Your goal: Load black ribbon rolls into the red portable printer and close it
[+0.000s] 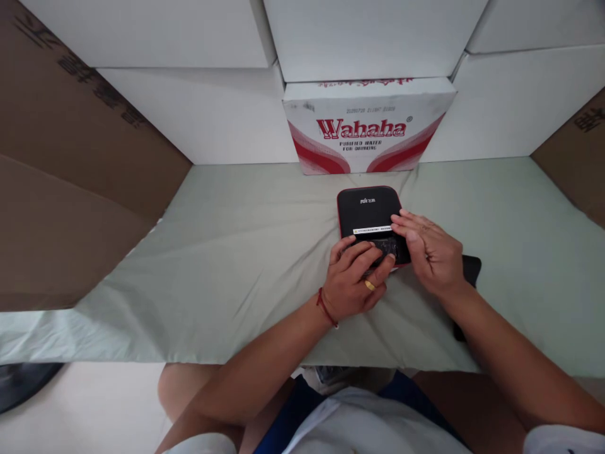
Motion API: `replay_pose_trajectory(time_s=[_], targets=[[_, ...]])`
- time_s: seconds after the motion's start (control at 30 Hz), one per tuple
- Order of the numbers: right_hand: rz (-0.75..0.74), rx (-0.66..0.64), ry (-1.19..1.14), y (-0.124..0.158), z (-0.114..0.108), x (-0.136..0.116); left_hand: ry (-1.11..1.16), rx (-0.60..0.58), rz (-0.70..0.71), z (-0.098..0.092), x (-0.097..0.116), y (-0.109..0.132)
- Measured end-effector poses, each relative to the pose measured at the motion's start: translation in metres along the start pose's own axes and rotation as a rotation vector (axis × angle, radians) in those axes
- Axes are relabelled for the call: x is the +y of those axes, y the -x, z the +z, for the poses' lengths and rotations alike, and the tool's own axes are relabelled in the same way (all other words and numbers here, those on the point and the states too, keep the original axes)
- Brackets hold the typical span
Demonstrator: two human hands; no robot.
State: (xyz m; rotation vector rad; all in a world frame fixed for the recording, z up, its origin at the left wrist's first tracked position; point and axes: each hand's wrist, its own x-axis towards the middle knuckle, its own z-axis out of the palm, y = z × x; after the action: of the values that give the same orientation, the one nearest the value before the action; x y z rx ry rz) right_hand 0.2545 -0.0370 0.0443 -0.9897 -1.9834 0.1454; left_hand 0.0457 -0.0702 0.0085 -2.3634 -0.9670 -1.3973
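"Item one, location?"

"Black device (371, 212), red-trimmed; on the counter (227, 252), between back and front edges; long axis apparently back to front."

"Fingers?"

"My left hand (352, 280): fingers bent over the device's near end; whether they grip, I cannot tell. My right hand (435, 255): fingers extended, unclosed, against its right side."

"Nearer hand?"

"Neither; both touch. Most of the device lies ahead of my left fingers, toward the back edge."

Before me, a pale green cloth-covered surface (255, 227) carries a black, red-edged device (367, 211), a partly hidden dark object (472, 268) to its right, a Wahaha carton (362, 154) behind, white boxes (203, 116) flanking that carton, and brown cardboard (85, 233) at my left.
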Motion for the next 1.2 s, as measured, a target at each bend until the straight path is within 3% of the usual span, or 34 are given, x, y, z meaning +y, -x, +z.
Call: replay_pose_trajectory(time_s=[0.13, 0.2, 0.27, 0.4, 0.53, 0.73, 1.0, 1.1, 1.2], targets=[[-0.041, 0.034, -0.009, 0.006, 0.005, 0.003, 0.045, 0.097, 0.009, -0.002, -0.003, 0.001], [-0.07, 0.024, 0.003, 0.01, 0.004, 0.003, 0.105, 0.178, -0.067, -0.005, -0.006, 0.003], [-0.117, 0.013, 0.006, 0.014, 0.002, 0.001, 0.2, 0.215, -0.241, -0.006, -0.012, 0.009], [-0.263, 0.042, -0.038, 0.019, 0.0, -0.009, 0.556, 0.179, -0.712, 0.004, -0.034, 0.021], [-0.291, 0.072, -0.041, 0.02, 0.002, -0.013, 1.034, 0.186, -0.922, 0.016, -0.053, 0.023], [-0.281, 0.068, -0.053, 0.018, 0.003, -0.012, 1.333, 0.171, -0.954, 0.018, -0.051, 0.01], [-0.28, 0.072, -0.033, 0.017, 0.002, -0.014, 1.32, 0.105, -0.912, 0.024, -0.06, 0.014], [-0.183, 0.001, -0.053, 0.006, -0.005, -0.02, 1.264, 0.087, -0.884, 0.027, -0.062, 0.016], [0.072, -0.127, -0.111, -0.022, -0.016, -0.028, 1.25, 0.103, -0.876, 0.03, -0.062, 0.017]])
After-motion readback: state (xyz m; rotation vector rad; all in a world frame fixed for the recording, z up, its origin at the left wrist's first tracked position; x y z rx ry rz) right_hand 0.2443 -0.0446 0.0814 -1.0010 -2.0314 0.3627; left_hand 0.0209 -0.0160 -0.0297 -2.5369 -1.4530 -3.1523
